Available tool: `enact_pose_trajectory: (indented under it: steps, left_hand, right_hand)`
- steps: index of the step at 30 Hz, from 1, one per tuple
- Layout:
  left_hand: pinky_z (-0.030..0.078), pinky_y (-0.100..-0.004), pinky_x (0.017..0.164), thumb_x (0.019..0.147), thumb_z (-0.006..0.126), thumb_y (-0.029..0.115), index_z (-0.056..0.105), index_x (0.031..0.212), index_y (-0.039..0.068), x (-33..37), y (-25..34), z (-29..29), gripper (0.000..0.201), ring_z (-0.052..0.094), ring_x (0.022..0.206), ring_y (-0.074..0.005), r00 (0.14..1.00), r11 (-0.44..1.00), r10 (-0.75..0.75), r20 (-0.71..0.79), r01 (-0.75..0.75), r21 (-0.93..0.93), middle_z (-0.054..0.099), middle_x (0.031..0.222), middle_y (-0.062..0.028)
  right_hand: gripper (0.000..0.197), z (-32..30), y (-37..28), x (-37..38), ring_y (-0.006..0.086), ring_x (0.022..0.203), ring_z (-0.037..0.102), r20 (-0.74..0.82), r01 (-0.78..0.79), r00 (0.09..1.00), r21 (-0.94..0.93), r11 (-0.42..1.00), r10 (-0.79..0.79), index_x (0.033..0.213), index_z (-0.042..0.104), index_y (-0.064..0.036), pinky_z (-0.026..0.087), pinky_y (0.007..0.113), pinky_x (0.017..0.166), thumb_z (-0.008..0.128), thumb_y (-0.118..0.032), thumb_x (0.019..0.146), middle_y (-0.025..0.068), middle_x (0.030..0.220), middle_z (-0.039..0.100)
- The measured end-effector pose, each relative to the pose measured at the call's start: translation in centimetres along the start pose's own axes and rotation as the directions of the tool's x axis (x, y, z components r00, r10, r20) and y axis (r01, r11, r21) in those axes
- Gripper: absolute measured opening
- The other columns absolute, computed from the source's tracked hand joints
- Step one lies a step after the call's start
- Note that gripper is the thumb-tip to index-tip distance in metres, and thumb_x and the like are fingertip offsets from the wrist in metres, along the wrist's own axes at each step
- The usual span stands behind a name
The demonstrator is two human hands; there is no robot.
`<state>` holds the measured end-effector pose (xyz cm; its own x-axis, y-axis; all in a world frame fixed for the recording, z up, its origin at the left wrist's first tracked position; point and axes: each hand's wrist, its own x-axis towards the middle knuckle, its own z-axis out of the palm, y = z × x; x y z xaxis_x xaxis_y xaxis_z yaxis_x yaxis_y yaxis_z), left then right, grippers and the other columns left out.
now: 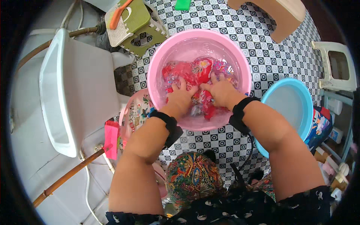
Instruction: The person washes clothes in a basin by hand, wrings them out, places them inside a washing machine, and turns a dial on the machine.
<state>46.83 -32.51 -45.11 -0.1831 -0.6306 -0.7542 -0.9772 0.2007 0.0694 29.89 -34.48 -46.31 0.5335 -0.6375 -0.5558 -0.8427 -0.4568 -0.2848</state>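
A large pink basin [153, 71] of water stands on the patterned floor in front of me. In it lies a soaked red cloth [182, 70] with floral patterns, partly under water. My left hand [180, 97] rests on the cloth's near left part, its fingers spread. Close beside it, my right hand [221, 90] presses on the cloth with fingers apart too. Neither hand has its fingers closed round the fabric. Some fingertips dip into the water or folds and are hard to make out. A dark band circles each wrist.
To the right is a blue basin [309, 112] with cloudy water. A white sink [63, 101] is at the left. An orange brush [116, 18] lies on a green and cream stool [139, 22]. A brown stool [287, 15] and a white stool [335, 67] stand at far right.
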Motion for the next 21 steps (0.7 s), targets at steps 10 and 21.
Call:
enact_pose_trajectory:
  steps: [10, 21]
  left_hand:
    - [0.044, -0.0569, 0.081, 0.08, 0.056, 0.029, 0.037, 0.128, 0.031, 0.9, 1.2, 0.3, 0.051, 0.024, 0.123, -0.0498, 0.997, 0.999, 0.012, -0.081, -0.008, 0.043, 0.014, 0.14, -0.0206]
    - [0.044, -0.0482, 0.087, 0.072, 0.066, 0.013, 0.035, 0.13, 0.031, -0.4, 1.4, 0.0, 0.069, 0.03, 0.124, -0.0429, 0.992, 0.999, -0.031, -0.121, 0.035, 0.036, 0.014, 0.141, -0.0204]
  right_hand:
    - [0.034, 1.5, -0.7, 2.1, 0.0464, 0.129, 0.017, 0.047, -0.077, 0.996, -0.058, 0.995, 0.08, 0.12, 0.048, -0.0281, 0.035, 0.051, 0.095, 0.041, -0.025, 0.087, 0.0235, 0.139, 0.023]
    - [0.039, -0.8, -1.4, -1.9, 0.0424, 0.12, 0.033, -0.069, -0.128, 0.989, -0.003, 0.992, 0.127, 0.116, 0.051, -0.0221, 0.039, 0.053, 0.091, 0.055, -0.016, 0.078, 0.0178, 0.135, 0.028]
